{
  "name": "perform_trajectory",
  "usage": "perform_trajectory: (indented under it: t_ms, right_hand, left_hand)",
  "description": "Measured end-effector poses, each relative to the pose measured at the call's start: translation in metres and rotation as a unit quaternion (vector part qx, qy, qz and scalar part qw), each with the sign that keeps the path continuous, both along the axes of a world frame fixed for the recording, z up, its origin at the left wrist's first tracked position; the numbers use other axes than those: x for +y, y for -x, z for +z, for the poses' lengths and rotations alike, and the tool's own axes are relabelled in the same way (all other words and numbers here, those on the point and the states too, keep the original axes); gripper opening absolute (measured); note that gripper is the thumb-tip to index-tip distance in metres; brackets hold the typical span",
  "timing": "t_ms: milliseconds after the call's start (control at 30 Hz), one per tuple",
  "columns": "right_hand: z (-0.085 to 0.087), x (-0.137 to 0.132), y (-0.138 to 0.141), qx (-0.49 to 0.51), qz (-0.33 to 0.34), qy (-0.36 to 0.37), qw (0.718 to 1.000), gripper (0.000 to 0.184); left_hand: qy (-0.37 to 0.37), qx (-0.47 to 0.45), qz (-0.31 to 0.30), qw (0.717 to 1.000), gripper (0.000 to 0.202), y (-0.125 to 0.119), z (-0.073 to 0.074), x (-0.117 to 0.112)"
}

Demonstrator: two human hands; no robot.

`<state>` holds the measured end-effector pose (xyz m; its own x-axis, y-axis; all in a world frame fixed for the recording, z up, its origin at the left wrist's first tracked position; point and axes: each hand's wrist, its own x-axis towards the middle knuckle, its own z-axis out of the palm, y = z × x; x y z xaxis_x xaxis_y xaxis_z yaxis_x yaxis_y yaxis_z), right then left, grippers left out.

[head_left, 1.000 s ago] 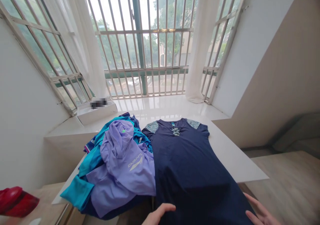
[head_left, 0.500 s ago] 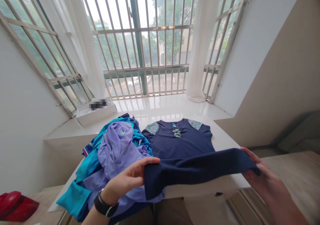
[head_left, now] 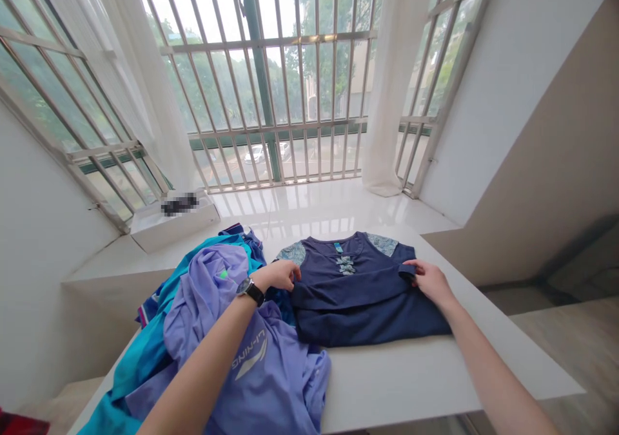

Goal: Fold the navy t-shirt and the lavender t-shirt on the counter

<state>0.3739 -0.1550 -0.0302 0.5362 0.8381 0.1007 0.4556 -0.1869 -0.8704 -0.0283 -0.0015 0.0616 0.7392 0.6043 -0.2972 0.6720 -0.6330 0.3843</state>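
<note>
Bright daylight pours through the barred window [head_left: 271, 80] — sky blown out white, strong glare on the glossy sill [head_left: 309, 206]. Navy shirt [head_left: 367, 306] evenly lit, shadows soft. Wide-angle bending at the edges — otherwise sharp, only a pixelated patch on the white box [head_left: 193, 229].

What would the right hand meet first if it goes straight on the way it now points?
The right hand would meet the sleeve of the navy shirt first; its fingers already touch it. Beyond that comes probably the patterned shoulder panel, though depth is hard to judge.
</note>
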Motion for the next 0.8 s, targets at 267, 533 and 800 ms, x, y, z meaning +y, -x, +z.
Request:
perform_trajectory:
  t_ms: [267,533,800]
  right_hand:
    - [0.004,0.003,-0.013,-0.18,-0.002,0.064,0.982,0.029]
    - [0.006,0.019,-0.015,-0.269,-0.087,0.164,0.945,0.048]
    - [-0.008,0.014,-0.026,-0.281,-0.067,0.081,0.954,0.045]
  left_hand:
    - [0.078,-0.156,0.022,0.984,0.021,0.002,-0.035,0.008]
    - [0.04,-0.095,0.22,0.97,0.039,-0.005,-0.054,0.014]
    - [-0.099,-0.09,0.238,0.962,0.032,-0.005,-0.046,0.005]
